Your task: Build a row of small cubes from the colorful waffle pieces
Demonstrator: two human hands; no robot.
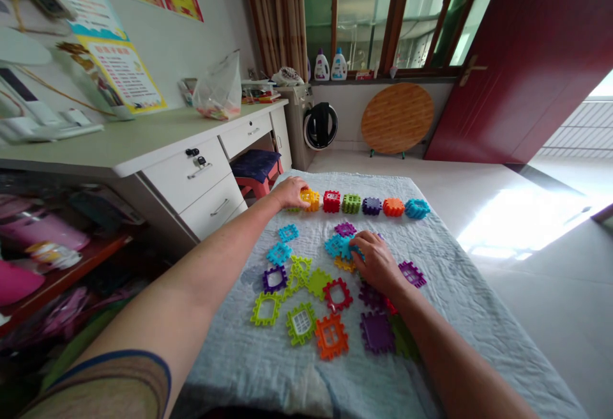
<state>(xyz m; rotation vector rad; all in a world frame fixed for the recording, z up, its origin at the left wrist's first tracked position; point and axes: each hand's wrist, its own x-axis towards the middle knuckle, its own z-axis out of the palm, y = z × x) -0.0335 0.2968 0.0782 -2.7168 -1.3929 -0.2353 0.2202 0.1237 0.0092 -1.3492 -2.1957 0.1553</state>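
Note:
My left hand is closed around a yellow block of interlocking panels at the left end of a row. Beside it stand a red block, a green block, a dark purple block, an orange block and a blue block. A bit of green shows below my left fingers. Nearer, my right hand has its fingers curled on a blue toothed panel among loose pieces; its palm hides some of them. A yellow panel lies under the blue ones.
Loose panels are spread over the cloth-covered table, among them an orange one, a purple one and a red frame. A desk runs along the left; a stool stands beyond the table.

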